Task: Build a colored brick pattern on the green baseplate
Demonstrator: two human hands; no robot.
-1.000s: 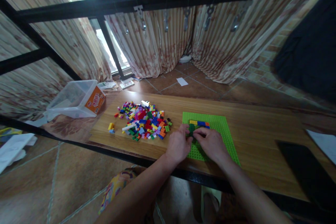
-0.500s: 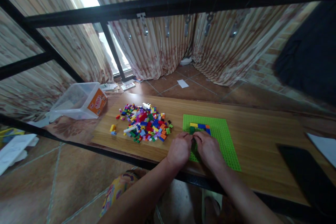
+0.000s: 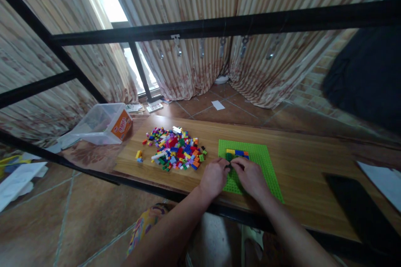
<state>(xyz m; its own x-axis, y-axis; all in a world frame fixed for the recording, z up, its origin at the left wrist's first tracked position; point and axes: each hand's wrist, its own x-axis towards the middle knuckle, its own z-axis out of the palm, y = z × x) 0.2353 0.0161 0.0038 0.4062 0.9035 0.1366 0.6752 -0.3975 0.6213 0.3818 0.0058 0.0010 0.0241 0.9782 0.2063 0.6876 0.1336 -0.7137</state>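
My left hand (image 3: 214,178) and my right hand (image 3: 251,176) meet over the left part of a green studded baseplate (image 3: 261,167). Both are closed, fingertips pinched around a small dark toy brick (image 3: 229,166) that is mostly covered. Just beyond the fingers, a dark green brick (image 3: 229,157) sits on the plate. Behind it runs a row with a yellow brick (image 3: 230,151), a blue brick (image 3: 239,152) and an orange brick (image 3: 246,154). My right fingers hide part of this group.
A heap of loose coloured bricks (image 3: 178,150) lies left on the wooden table (image 3: 300,162), a few yellow and blue bricks (image 3: 138,155) beside it. A clear plastic box (image 3: 103,123) stands past its left end. On the right are a dark flat panel (image 3: 354,204) and white paper (image 3: 382,181).
The camera view has tilted up slightly. My fingertips have drawn back a little from the brick row, so more of the dark green brick shows.
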